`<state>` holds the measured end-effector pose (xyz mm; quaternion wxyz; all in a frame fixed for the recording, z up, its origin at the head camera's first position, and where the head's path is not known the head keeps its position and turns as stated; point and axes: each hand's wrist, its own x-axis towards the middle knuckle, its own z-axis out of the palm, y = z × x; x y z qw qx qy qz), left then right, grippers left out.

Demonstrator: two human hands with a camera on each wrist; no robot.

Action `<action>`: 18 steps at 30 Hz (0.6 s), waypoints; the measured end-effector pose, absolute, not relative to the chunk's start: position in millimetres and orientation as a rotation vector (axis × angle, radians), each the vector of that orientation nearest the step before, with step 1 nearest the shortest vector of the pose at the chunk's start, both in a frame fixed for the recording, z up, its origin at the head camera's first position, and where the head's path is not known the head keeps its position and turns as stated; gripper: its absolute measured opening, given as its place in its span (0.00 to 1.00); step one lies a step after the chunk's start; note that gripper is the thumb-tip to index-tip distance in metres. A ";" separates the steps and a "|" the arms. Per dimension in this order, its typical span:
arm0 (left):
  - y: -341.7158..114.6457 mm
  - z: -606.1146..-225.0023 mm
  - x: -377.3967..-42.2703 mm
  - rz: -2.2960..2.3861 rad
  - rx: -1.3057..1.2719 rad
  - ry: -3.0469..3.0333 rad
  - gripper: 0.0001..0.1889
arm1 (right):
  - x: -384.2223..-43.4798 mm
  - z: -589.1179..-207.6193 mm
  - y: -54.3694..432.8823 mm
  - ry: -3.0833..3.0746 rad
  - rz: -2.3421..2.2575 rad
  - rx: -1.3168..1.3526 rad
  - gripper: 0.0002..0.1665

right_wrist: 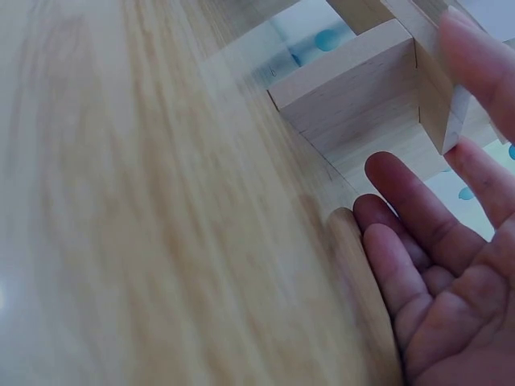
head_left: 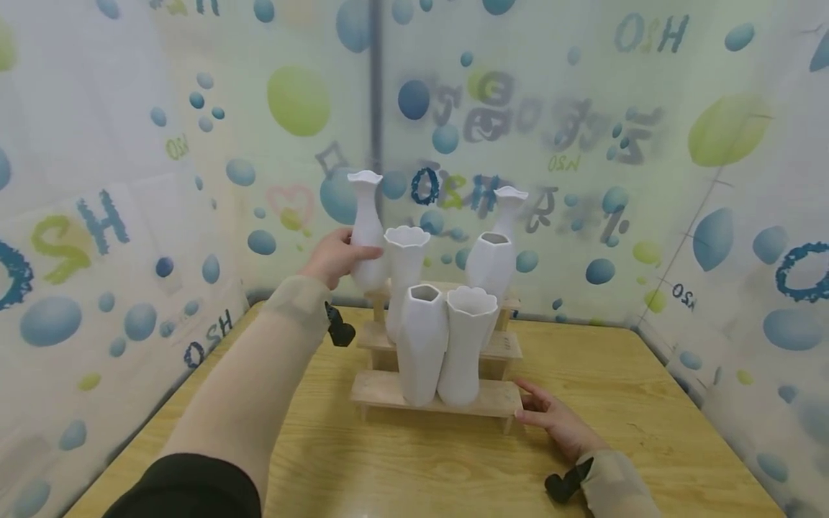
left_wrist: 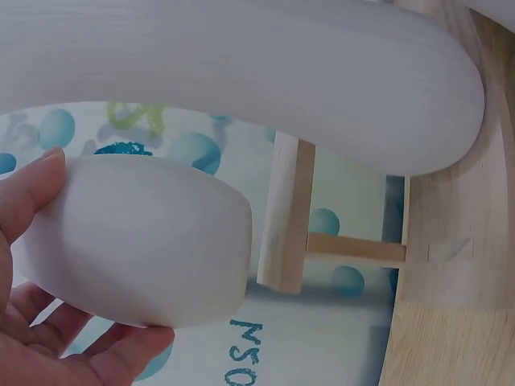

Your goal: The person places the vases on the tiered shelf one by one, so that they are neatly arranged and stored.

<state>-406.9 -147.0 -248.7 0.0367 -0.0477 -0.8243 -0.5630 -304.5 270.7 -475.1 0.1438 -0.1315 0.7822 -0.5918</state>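
A slim white vase [head_left: 367, 223] with a wavy rim is held by my left hand [head_left: 332, 259], at the left end of a stepped wooden stand [head_left: 501, 347]. In the left wrist view, thumb and fingers curl round its rounded lower body [left_wrist: 153, 241], and a gap shows between its base and the top step's board [left_wrist: 286, 217]. My right hand [head_left: 560, 424] is at the right end of the lowest step [head_left: 376, 391]. Seen from the right wrist, thumb and index finger pinch the board's end [right_wrist: 442, 104] while the other fingers bend beneath.
A fluted white vase [head_left: 406, 266] and a faceted one [head_left: 490, 262] stand on the middle step. Another pair, faceted [head_left: 423, 352] and fluted [head_left: 463, 352], stand in front; a slim vase [head_left: 511, 208] is behind right. Patterned curtains [head_left: 583, 237] surround the wooden table [head_left: 602, 374].
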 end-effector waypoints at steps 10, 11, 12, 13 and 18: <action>-130.2 -252.5 -410.5 -1.769 -0.151 -2.521 0.33 | -306.0 -476.3 269.7 2.273 -1.692 -0.351 0.43; -129.0 -252.5 -411.1 -1.770 -0.145 -2.522 0.33 | -305.9 -476.1 269.6 2.271 -1.693 -0.350 0.43; -128.0 -252.4 -411.9 -1.767 -0.140 -2.526 0.32 | -305.7 -475.5 269.4 2.270 -1.696 -0.348 0.43; -126.7 -252.3 -412.8 -1.764 -0.134 -2.528 0.32 | -305.5 -475.0 269.5 2.270 -1.697 -0.354 0.43; -119.9 -250.9 -418.3 -1.756 -0.120 -2.535 0.30 | -305.4 -474.2 270.4 2.274 -1.696 -0.355 0.44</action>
